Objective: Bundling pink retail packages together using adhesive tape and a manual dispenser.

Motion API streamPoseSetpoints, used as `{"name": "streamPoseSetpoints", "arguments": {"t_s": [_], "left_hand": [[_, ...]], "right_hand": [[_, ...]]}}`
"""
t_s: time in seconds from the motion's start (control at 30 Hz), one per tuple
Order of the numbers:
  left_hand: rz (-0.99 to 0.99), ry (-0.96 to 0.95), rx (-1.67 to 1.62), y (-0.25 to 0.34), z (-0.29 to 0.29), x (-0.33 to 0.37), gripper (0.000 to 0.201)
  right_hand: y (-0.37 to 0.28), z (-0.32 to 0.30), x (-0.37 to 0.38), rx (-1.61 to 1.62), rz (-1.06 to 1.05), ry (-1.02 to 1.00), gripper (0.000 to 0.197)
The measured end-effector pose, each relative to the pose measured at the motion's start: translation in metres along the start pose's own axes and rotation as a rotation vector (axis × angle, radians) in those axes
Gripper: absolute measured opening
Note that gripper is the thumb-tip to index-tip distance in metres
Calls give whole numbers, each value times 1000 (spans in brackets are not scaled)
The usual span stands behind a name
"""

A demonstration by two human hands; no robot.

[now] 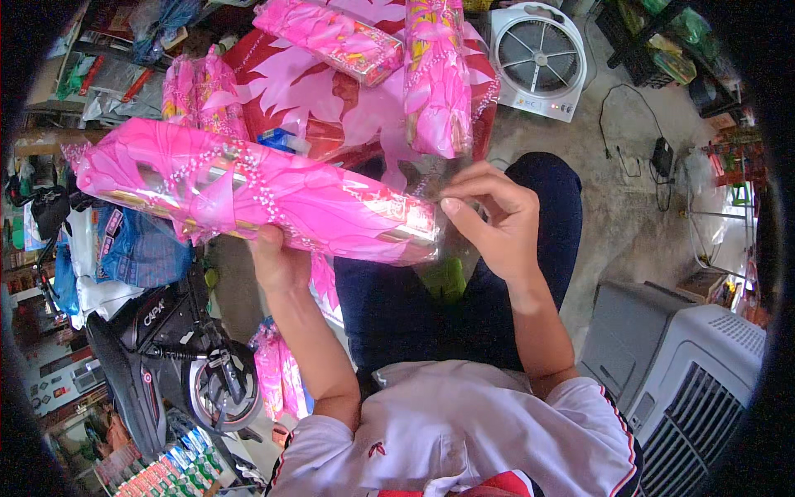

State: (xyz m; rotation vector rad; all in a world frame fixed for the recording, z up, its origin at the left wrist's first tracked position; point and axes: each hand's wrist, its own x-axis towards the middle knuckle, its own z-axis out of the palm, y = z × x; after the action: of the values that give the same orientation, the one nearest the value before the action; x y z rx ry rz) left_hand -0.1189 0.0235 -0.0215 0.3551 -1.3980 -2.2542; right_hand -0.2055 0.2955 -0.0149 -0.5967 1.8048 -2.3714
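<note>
Above the lap of a seated person in a white shirt and dark trousers, a long pink-wrapped package (248,199) is held at a slight tilt, its left end higher than its right. The left hand (279,261) grips it from the near side, thumb against the lower edge and fingers hidden underneath. At the package's right end, the right hand (499,217) brings thumb and forefinger narrowly together on the clear film (441,184). White dots and pink petal shapes decorate the shiny wrapping. Beyond, a red worktop (302,103) patterned with pale pink leaf shapes carries two similar packages, one slanting (331,40) and one pointing toward the person (439,83). More pink bundles (205,95) stand beyond the held package's left half. On the concrete floor (617,207) to the right are a white box fan (542,56) and a black power adapter (662,157) with its cable, while a grey air cooler (700,373) stands near the person's right elbow. At left, a black two-wheeler (157,356) stands near a blue bag (147,248).
</note>
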Motion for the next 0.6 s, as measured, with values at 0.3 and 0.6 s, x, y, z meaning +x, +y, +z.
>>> {"name": "streamPoseSetpoints", "arguments": {"t_s": [0.3,0.6], "left_hand": [[64,84,0,-11,-1,0,85],[220,172,83,-18,9,5,77]], "right_hand": [[-5,7,2,-214,-161,25,11],[-10,16,0,-592,-536,-77,17]]}}
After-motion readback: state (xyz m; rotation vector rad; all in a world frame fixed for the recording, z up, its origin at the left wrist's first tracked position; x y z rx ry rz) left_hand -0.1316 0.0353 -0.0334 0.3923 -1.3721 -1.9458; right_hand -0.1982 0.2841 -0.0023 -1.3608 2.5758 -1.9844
